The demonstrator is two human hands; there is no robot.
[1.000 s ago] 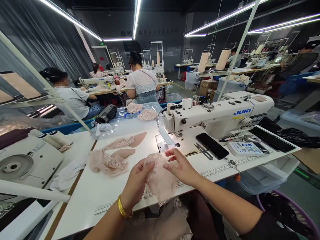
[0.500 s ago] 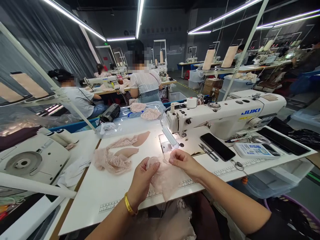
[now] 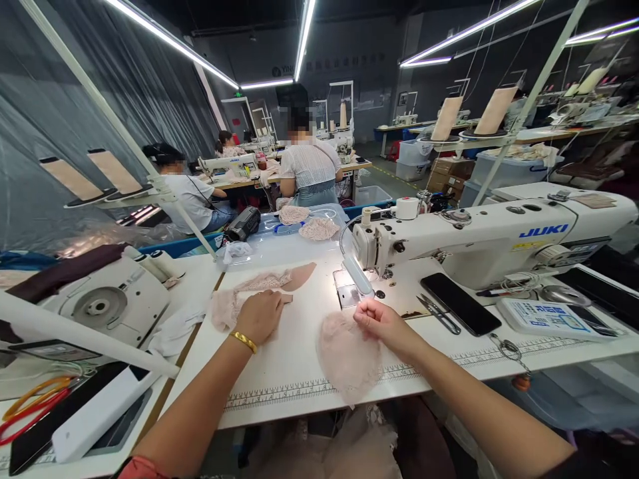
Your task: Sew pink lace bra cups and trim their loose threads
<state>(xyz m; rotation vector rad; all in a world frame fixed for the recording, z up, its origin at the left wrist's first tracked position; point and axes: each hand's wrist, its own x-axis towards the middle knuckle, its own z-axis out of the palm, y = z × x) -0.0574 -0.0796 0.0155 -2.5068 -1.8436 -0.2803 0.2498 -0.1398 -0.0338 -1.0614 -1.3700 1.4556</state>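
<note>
My right hand [image 3: 375, 319] pinches the upper edge of a sheer pale-pink fabric piece [image 3: 347, 359], which hangs over the table's front edge, just in front of the sewing machine's needle area. Farther left, my left hand [image 3: 259, 316], with a gold bangle at its wrist, is over a beige lace piece [image 3: 223, 309]. Its fingers curl down onto that piece, and their tips are mostly hidden. Behind it lies another lace piece with a smooth tan end [image 3: 303, 274].
A white sewing machine [image 3: 499, 233] stands at the right. Thread snips [image 3: 439, 314], a black phone [image 3: 460, 305] and a white-and-blue box [image 3: 546, 318] lie before it. Lace cups [image 3: 319, 229] rest on a clear plastic sheet behind. Other people sit at machines beyond.
My left hand has let go of the sheer pink fabric and moved left to the beige lace piece. My right hand still holds the pink fabric. The view has shifted left.
</note>
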